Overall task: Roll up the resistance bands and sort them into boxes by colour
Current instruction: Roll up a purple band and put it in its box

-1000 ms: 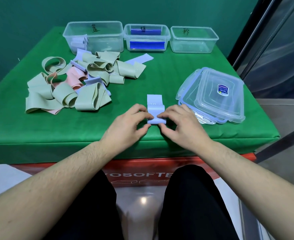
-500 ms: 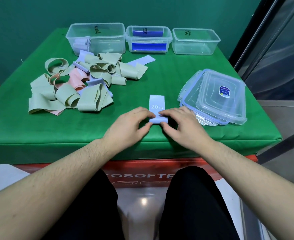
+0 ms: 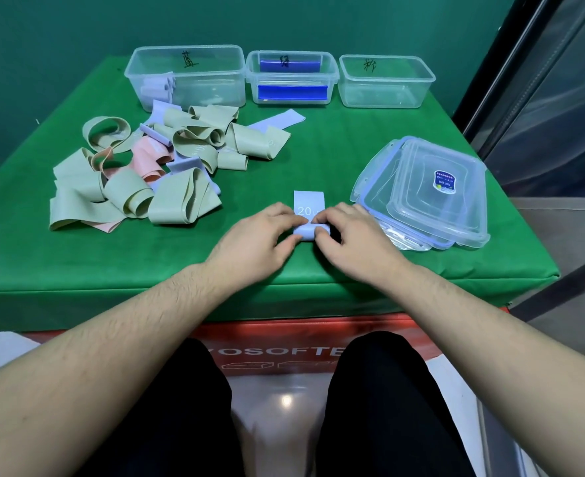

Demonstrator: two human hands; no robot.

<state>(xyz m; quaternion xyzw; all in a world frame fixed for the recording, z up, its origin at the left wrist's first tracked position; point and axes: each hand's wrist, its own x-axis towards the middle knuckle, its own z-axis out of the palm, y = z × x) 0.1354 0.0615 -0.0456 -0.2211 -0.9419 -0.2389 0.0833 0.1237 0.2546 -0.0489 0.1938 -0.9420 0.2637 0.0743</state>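
Both hands' fingers pinching lavender band [image 3: 307, 215], lid stack [image 3: 432, 197] beside, loose bands [image 3: 153, 166] left

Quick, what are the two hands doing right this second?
Left hand: pinches the near, rolled end of the light blue band.
Right hand: pinches the same rolled end from the other side.

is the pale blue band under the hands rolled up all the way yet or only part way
Part way. The pale blue flat rubber band has a roll at its near end, pinched by the left hand and right hand; its far end lies flat.
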